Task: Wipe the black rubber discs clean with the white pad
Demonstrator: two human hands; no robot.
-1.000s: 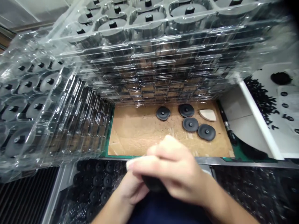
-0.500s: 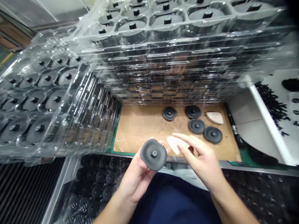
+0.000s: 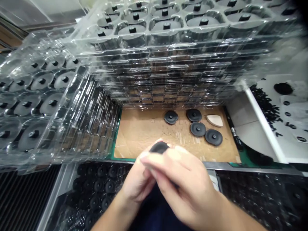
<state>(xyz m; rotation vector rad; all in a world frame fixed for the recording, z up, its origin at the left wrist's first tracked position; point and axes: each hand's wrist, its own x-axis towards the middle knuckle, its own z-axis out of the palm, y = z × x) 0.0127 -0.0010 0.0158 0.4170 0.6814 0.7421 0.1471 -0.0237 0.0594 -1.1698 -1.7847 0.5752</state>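
Cardboard-covered surface (image 3: 141, 131), walled behind and on the left by stacked clear trays (image 3: 168, 67) loaded with discs. Four loose discs (image 3: 198, 129) and a white wedge (image 3: 215, 120) lie at its far right, well apart from the hands. Bin of discs (image 3: 101, 186) sits below the near edge. Left hand (image 3: 134, 186) has its grip closed on a black disc (image 3: 159, 147) over the near edge; only the top rim shows. Right hand (image 3: 187, 192) lies across it, blurred; cannot tell whether it clamps. Disc looks light, stiff and matte; best held by the rim.
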